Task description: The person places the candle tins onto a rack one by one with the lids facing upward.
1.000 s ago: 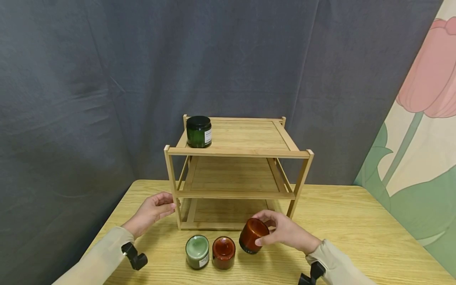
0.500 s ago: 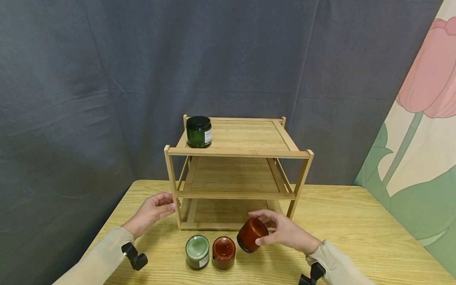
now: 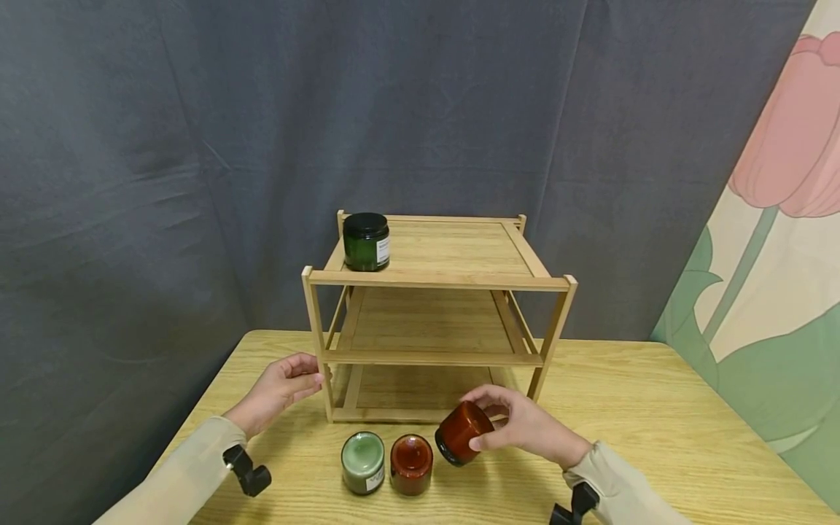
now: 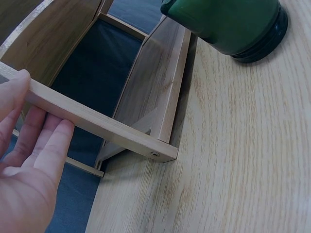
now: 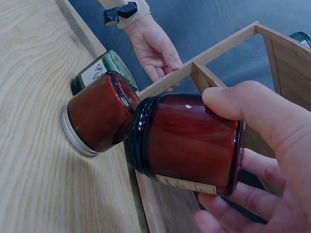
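My right hand (image 3: 525, 426) holds an amber glass jar (image 3: 464, 434) with a black lid, thumb on the near side and fingers behind. The jar is tilted, its lid (image 5: 141, 133) pointing down-left and its glass base up-right. A paper label (image 5: 187, 184) shows on its side in the right wrist view. Beside it, a second amber jar (image 3: 411, 465) stands upside down on a silver lid (image 5: 73, 133). Left of that is an upside-down green jar (image 3: 363, 463) with a white label. My left hand (image 3: 278, 391) grips the front left post (image 4: 97, 114) of a wooden shelf between thumb and fingers.
The three-tier wooden shelf (image 3: 433, 282) stands on the wood-grain table (image 3: 610, 415). On its top tier, at the left, sits a dark green jar (image 3: 366, 248) with a black lid. A grey curtain (image 3: 426, 109) hangs behind, and a flower-painted wall (image 3: 774, 277) is at the right.
The amber jar in my right hand has tipped further, its base turning right and its lid end shifting slightly left. My left hand stays on the shelf post.
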Demonstrator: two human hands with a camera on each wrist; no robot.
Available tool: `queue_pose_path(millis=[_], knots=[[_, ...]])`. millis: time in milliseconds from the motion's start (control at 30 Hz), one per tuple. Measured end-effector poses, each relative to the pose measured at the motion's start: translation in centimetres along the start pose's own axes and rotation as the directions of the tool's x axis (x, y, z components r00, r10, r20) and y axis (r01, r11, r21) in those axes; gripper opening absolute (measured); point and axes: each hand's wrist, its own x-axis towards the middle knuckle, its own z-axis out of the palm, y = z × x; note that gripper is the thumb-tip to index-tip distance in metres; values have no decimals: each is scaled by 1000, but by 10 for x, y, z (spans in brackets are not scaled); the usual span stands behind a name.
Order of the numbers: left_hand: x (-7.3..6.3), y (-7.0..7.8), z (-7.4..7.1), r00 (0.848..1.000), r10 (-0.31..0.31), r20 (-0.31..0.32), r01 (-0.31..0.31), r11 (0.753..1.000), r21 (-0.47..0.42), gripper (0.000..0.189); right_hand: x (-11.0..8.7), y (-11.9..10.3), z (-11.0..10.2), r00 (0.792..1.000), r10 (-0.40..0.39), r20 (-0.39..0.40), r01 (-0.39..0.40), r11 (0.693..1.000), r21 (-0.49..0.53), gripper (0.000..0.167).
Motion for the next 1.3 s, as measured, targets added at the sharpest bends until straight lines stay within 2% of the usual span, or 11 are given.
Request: queue_pose_path(millis=[267,433,833,1067,1300], knots=[[-1,1,0,1000,1,2,-1,1000,7,31,0,0,0,1000,-15,-17,15,1000,4,56],[-1,1,-1,1000,2,5,-2,1000,7,31,-1,0,0,999,5,-39,-3,1000,28,58],[0,0,0,1000,4,4,-4,1000,9,31,0,3,0,1000,6,-24,-5,999,53,58],[0,-1,0,1000,0,0,0,1000,6,28,0,4,1,1000,-19,-4,19,998,65,61],[1,-2,-1,1000,-4,-1,4,1000,6,29,0,4,0,1000,6,-19,-5,998,59,60]])
